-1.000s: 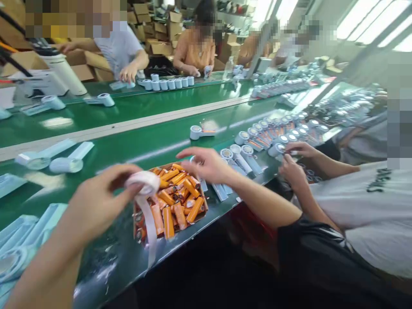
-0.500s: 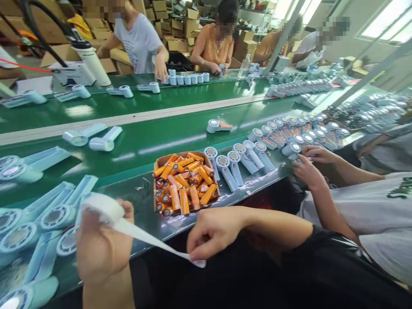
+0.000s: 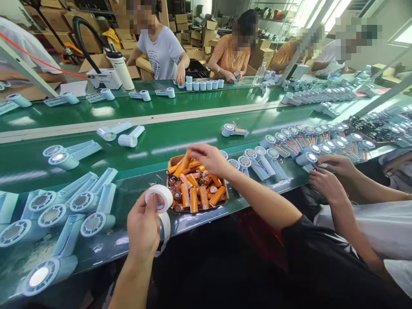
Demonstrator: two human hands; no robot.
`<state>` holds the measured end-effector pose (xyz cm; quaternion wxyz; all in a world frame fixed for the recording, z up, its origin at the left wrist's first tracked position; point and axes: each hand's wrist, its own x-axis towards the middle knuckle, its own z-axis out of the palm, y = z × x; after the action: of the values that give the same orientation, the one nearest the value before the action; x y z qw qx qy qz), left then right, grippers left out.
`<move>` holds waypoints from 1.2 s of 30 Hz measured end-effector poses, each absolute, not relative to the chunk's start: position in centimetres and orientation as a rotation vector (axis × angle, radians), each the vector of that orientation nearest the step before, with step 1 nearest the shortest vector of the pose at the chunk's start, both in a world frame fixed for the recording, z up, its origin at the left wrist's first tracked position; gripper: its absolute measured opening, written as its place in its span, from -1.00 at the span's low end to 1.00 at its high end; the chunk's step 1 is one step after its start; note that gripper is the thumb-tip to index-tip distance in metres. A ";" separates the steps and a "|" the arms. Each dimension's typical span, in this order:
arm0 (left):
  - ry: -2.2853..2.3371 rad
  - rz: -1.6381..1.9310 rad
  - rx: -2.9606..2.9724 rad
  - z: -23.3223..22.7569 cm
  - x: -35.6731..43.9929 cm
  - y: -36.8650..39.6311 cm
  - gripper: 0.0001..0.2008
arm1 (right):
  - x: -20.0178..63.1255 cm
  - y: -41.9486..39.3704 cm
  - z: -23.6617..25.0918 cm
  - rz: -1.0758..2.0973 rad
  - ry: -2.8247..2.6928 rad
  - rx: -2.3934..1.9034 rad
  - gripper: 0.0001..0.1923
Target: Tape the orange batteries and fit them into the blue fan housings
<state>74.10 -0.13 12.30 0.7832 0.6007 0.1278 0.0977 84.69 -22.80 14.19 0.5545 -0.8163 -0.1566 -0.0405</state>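
Note:
My left hand (image 3: 143, 227) is closed round a roll of white tape (image 3: 166, 194), near the front edge of the bench. A loose strip of the tape (image 3: 165, 231) hangs below the roll. My right hand (image 3: 212, 161) reaches over a cardboard box (image 3: 226, 198) filled with orange battery cells (image 3: 193, 199). Its fingertips pinch the top of one orange battery (image 3: 184, 164), which stands tilted at the box's back left; some of the fingers are blurred.
Pale blue fan housings (image 3: 93, 224) lie in a cluster at the left. More housings (image 3: 264, 167) line the bench at the right, beside a co-worker's hands (image 3: 331, 180). A green conveyor belt (image 3: 180, 128) runs behind, with other people seated along its far side.
My right hand has let go of the tape's end and moved up and forward to the batteries. My left hand has shifted right with the roll, and the strip now hangs slack.

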 end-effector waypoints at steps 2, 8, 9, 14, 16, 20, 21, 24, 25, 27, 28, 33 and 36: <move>0.256 0.215 1.325 12.0 74.2 -0.1 -0.27 | 83.7 -22.8 14.3 -0.099 -0.255 -1.547 -0.64; 0.155 0.182 1.550 12.0 73.9 0.5 -0.22 | 78.2 -21.9 16.1 0.020 -0.504 -1.471 -0.39; 0.108 0.171 1.637 12.1 73.9 0.7 -0.24 | 77.5 -21.9 16.5 0.044 -0.579 -1.554 -0.41; -0.248 0.213 2.027 13.5 74.0 1.4 -0.54 | 76.6 -22.4 18.4 0.278 -0.781 -1.891 -0.49; -0.356 0.286 2.052 14.2 74.0 1.4 -0.65 | 76.6 -22.7 18.6 0.336 -0.782 -1.969 -0.50; -0.425 0.299 2.004 14.4 73.5 0.5 -0.76 | 76.0 -23.2 17.7 0.400 -0.669 -1.959 -0.61; -0.377 0.299 1.969 14.1 73.2 0.0 -0.75 | 75.8 -23.1 17.2 0.380 -0.604 -1.882 -0.61; -0.072 0.356 1.717 12.9 72.4 -2.0 -0.63 | 74.7 -21.5 15.3 0.101 -0.304 -1.467 -0.45; 0.032 0.367 1.615 12.6 72.2 -2.7 -0.56 | 74.3 -20.6 14.5 -0.008 -0.202 -1.317 -0.39; 0.153 0.327 1.488 12.1 71.9 -3.8 -0.46 | 73.4 -18.8 13.2 -0.151 -0.053 -1.097 -0.31; 0.172 0.290 1.475 12.0 71.9 -4.2 -0.44 | 73.1 -18.0 12.7 -0.185 -0.007 -1.037 -0.29; 0.111 0.120 1.577 12.3 71.3 -3.9 -0.56 | 73.9 -19.2 13.3 -0.142 0.032 -1.093 -0.33; -0.040 -0.027 1.711 12.8 71.5 -3.0 -0.63 | 76.7 -24.4 16.5 -0.434 0.023 -1.228 -0.47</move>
<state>71.51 -3.00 12.83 0.6554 0.7550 -0.0175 -0.0120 76.74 -24.38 16.52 0.7953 -0.5715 0.0109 -0.2019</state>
